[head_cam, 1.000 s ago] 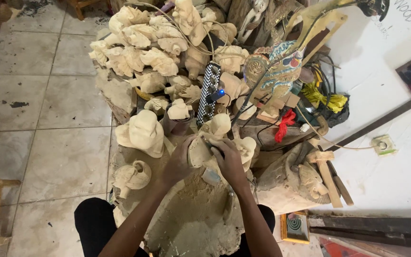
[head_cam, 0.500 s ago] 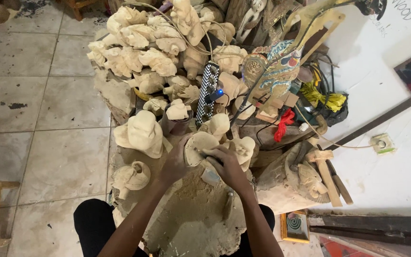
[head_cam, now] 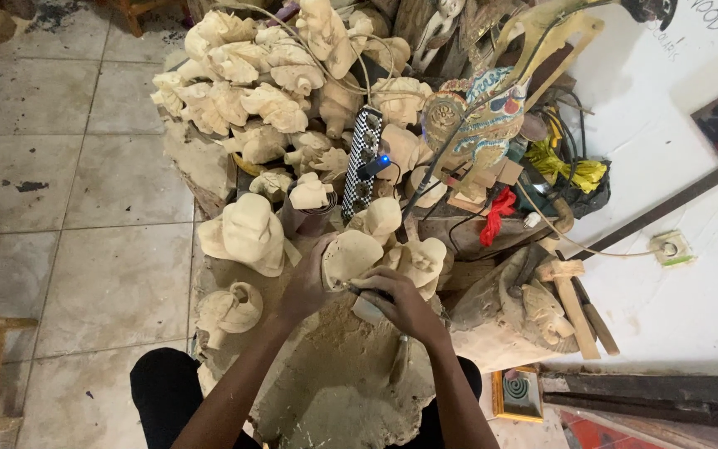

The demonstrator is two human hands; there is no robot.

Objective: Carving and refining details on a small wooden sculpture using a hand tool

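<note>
A pale, unfinished wooden carving (head_cam: 351, 256) rests on a dusty wooden work block (head_cam: 342, 391) in front of me. My left hand (head_cam: 305, 281) grips the carving's left side and holds it steady. Against the carving's lower right edge, my right hand (head_cam: 400, 303) is closed around a small tool (head_cam: 367, 309); its working end is hidden between hand and wood. A tool handle (head_cam: 398, 359) lies on the block just under my right wrist.
Many more pale carvings (head_cam: 247, 233) are piled behind and to the left. A checkered power strip (head_cam: 362, 162), a painted figure (head_cam: 479, 125), a wooden mallet (head_cam: 571, 299) and cables crowd the right. Tiled floor (head_cam: 68, 191) lies left.
The carving has turned slightly under my hands and my right hand has shifted a little along its lower edge. Everything else stays put.
</note>
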